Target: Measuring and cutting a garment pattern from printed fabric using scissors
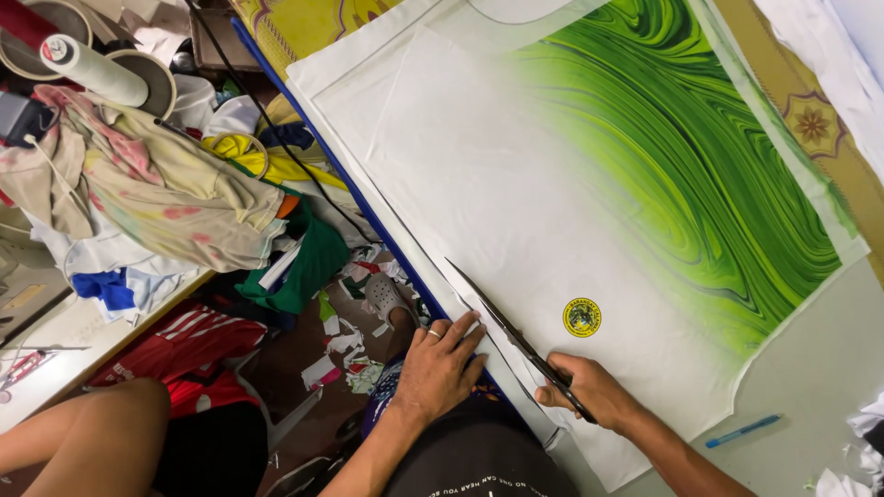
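the right hand (594, 391) is closed around the handles of a pair of scissors (516, 336), fingers curled through the loops, so it has a full grip on the tool. the blades run up and to the left away from that hand, long axis on a diagonal, the tip lying well ahead of the knuckles and just past the fingertips of the left hand (440, 364). the blades look nearly closed; how far they part cannot be told.

the left hand lies flat and open, palm down, fingers spread and pressing on the near edge of the white fabric panel (479, 184). it holds nothing; it only weighs the cloth down. a ring shows on one finger. it sits just beside the scissors, on their left, and is the hand nearer to the blade tip, while the right hand is nearer to the pivot.

the panel stretches away from both hands, white close to them and turning to a green swirl print (681, 156) farther off and to the right. a round yellow badge (582, 317) is printed on the white part, just beyond the right hand and to the right of the blades.

counted: one pair of scissors, one printed panel, one yellow badge, one blue pen (744, 430) lying to the right of the right hand, well apart from it. to the left of the left hand, a heap of mixed cloth (157, 193) and scraps on the floor (345, 354).
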